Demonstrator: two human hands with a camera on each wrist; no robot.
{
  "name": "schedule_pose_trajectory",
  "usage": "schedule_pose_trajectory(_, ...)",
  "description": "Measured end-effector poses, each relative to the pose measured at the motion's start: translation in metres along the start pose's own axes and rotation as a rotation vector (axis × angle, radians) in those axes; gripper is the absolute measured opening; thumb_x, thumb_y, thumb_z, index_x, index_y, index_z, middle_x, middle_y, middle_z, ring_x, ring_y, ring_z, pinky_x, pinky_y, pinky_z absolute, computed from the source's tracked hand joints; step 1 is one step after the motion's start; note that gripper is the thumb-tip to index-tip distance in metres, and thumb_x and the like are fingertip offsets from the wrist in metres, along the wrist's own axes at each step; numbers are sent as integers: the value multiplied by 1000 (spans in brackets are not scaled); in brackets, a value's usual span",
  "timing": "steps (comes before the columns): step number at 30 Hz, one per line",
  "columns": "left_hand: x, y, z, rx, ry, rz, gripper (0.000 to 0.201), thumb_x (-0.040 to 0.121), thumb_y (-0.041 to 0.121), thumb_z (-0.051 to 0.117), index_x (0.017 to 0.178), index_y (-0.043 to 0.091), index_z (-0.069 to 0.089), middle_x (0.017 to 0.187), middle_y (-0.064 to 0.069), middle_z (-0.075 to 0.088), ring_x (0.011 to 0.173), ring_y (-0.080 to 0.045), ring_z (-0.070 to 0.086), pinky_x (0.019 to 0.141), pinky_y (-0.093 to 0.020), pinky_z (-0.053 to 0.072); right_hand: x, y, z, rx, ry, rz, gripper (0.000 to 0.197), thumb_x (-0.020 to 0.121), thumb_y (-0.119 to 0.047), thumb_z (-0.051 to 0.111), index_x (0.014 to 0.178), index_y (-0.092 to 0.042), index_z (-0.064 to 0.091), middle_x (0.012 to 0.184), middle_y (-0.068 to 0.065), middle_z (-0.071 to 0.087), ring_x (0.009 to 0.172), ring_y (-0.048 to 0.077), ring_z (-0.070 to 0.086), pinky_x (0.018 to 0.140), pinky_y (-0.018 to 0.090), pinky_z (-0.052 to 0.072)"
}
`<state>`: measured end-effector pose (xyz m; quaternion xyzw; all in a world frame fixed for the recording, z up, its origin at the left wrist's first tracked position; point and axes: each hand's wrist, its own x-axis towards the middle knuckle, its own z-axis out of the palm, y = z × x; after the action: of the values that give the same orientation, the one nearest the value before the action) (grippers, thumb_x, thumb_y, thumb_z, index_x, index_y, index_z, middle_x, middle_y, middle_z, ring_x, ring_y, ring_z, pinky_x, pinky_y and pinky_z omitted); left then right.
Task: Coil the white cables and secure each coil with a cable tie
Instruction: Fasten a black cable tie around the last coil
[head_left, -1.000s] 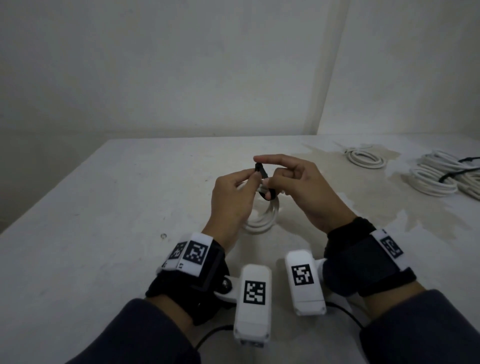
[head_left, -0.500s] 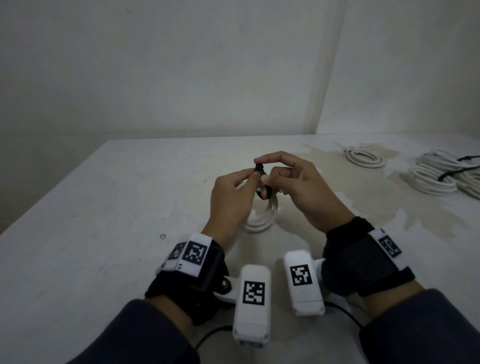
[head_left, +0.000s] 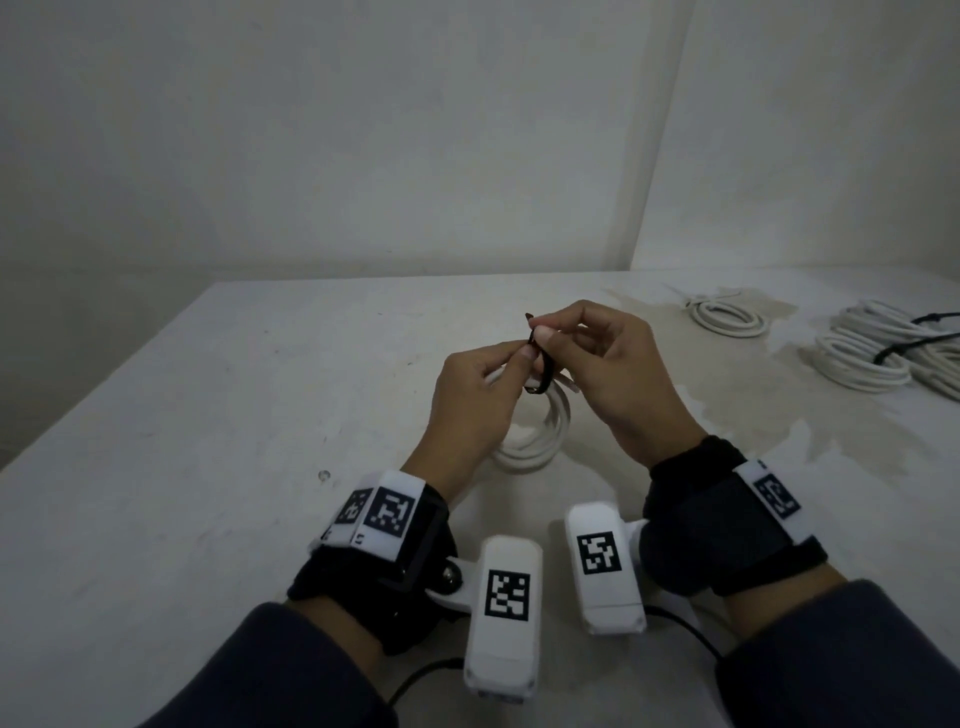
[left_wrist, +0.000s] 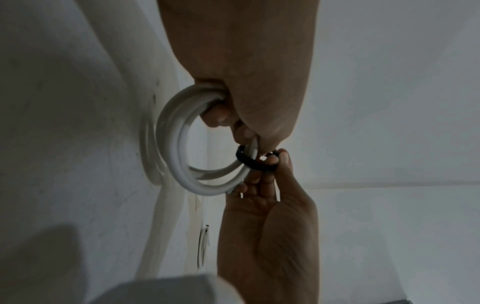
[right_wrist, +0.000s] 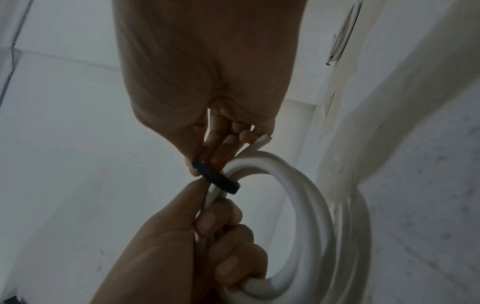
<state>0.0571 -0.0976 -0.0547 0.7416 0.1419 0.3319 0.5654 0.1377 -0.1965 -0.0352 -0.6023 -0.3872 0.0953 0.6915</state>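
Note:
A small coil of white cable (head_left: 540, 436) hangs upright above the table, held at its top by my left hand (head_left: 485, 387), whose fingers curl round the strands (right_wrist: 228, 246). A black cable tie (head_left: 543, 371) loops loosely round the top of the coil (left_wrist: 182, 144). My right hand (head_left: 597, 358) pinches the tie (right_wrist: 215, 180) between thumb and forefinger, just right of my left fingertips. The tie's short tip (head_left: 529, 317) sticks up past the pinch. A cut cable end (right_wrist: 262, 140) pokes out beside my right fingers. In the left wrist view the tie (left_wrist: 255, 163) wraps the strands.
A small white coil (head_left: 727, 317) lies at the back right of the pale table (head_left: 208, 415). Larger white coils with black ties (head_left: 883, 353) lie at the right edge. A stained patch spreads across the right half. Walls meet behind the table.
Both hands have stayed in place. My right fingers have shifted along the tie, and its tip now shows above the pinch; the black loop below looks a little longer.

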Motion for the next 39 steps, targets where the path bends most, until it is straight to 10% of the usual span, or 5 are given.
schedule_pose_trajectory(7, -1, 0, -3, -110, 42, -108, 21, 97, 16, 51, 93, 17, 72, 51, 23, 59, 50, 10, 52, 48, -5, 35, -1, 0, -8, -74, -151, 62, 30, 80, 0, 71, 108, -12, 70, 82, 11, 74, 81, 19, 70, 83, 25, 54)
schedule_pose_trajectory(17, -1, 3, -2, -172, -9, -228, 21, 97, 24, 51, 101, 19, 71, 42, 19, 49, 43, -1, 42, 41, -15, 30, -3, 0, -8, -105, -78, 5, 14, 80, 5, 71, 89, -6, 69, 68, -3, 71, 76, 29, 62, 78, 50, 49)
schedule_pose_trajectory(24, 1, -3, -6, -208, -16, -286, 28, 97, 26, 51, 111, 9, 70, 55, 7, 42, 46, -3, 35, 42, -15, 29, -1, 1, -9, -318, -42, -40, 22, 78, -14, 77, 91, -32, 72, 78, -22, 67, 73, -5, 54, 67, 8, 38)
schedule_pose_trajectory(29, -1, 0, -2, -200, -114, -292, 29, 98, 26, 49, 107, 8, 70, 39, 16, 39, 36, -1, 32, 40, -14, 27, 0, -4, -9, -46, 52, 114, 17, 85, -13, 69, 102, -8, 69, 74, -1, 69, 61, -2, 62, 54, 6, 41)
schedule_pose_trajectory(39, -6, 5, 9, -92, -202, -381, 33, 98, 30, 50, 97, 6, 72, 49, 7, 38, 39, -7, 28, 38, -16, 26, -1, -4, -12, 4, 329, 44, 14, 89, -4, 63, 76, -8, 62, 75, 14, 62, 57, 9, 68, 51, 9, 43)
